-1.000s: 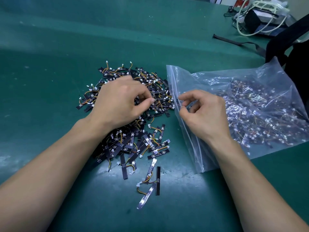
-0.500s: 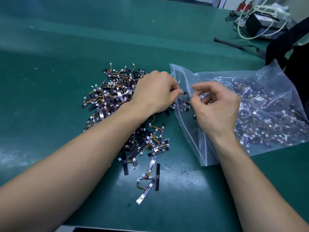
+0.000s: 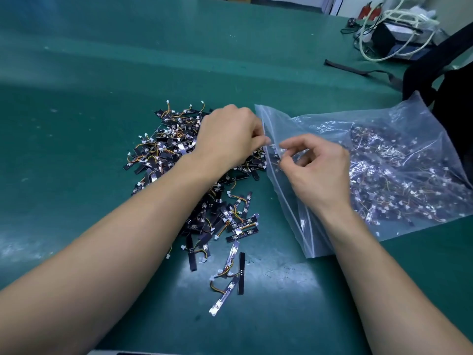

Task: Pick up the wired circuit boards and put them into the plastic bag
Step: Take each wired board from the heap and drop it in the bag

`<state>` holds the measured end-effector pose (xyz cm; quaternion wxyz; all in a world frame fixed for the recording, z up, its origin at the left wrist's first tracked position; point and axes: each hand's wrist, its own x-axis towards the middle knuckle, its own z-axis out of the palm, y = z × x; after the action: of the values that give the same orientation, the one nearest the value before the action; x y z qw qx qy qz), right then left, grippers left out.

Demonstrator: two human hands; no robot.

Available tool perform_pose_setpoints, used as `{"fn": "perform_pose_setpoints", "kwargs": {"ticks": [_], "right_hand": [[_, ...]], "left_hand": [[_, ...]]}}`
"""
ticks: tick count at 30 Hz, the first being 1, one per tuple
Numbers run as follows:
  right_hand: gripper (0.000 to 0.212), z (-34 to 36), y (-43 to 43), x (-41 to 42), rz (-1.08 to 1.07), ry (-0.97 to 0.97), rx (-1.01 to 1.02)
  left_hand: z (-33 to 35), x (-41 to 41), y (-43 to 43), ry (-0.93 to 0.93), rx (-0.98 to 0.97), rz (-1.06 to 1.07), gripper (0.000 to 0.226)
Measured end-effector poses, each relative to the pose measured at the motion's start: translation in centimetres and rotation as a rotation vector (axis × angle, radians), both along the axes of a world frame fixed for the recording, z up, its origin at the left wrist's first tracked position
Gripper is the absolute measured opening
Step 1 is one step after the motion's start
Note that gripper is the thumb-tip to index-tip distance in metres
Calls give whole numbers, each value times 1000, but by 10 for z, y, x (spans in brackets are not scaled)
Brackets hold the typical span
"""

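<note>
Left hand (image 3: 230, 139): fingers curled over circuit boards (image 3: 174, 152) heaped on worktop (image 3: 102, 73), tips at plastic bag (image 3: 320, 121) mouth, seemingly pinching few boards, blurred. Right hand (image 3: 317, 172): thumb, forefinger pinch bag lip, just beside left fingertips. More boards inside bag beyond right fingers.

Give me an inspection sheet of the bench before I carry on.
Surface: green mat, scuffed, pale marks near the front.
Job's things: boards piled loose mid-mat, a few strays nearer; bag on the right, partly filled.
Clutter: black strap, dark pack far right.
Hands: left hand seems to pinch boards at the bag mouth; right hand pinches the bag lip.
Cables: white coil on a black box, far corner.
Surroundings: red items behind, unclear.
</note>
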<state>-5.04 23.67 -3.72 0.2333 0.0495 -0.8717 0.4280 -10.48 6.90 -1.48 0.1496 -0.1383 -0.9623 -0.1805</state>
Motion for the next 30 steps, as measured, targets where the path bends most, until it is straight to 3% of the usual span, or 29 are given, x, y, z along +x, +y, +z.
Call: {"fn": "perform_pose_setpoints", "kwargs": {"ticks": [11,26,30], "right_hand": [[17,-10,-1,0,106,-231,196],[7,-13,-1,-1,98,-217,218],[3,-14,0,-1,84,-196,210]], "left_hand": [[-11,30,-65,81,77,-16,22],[-13,39,-70,39,79,-138,24],[-14,39,-76,-1,41,-173,14]]}}
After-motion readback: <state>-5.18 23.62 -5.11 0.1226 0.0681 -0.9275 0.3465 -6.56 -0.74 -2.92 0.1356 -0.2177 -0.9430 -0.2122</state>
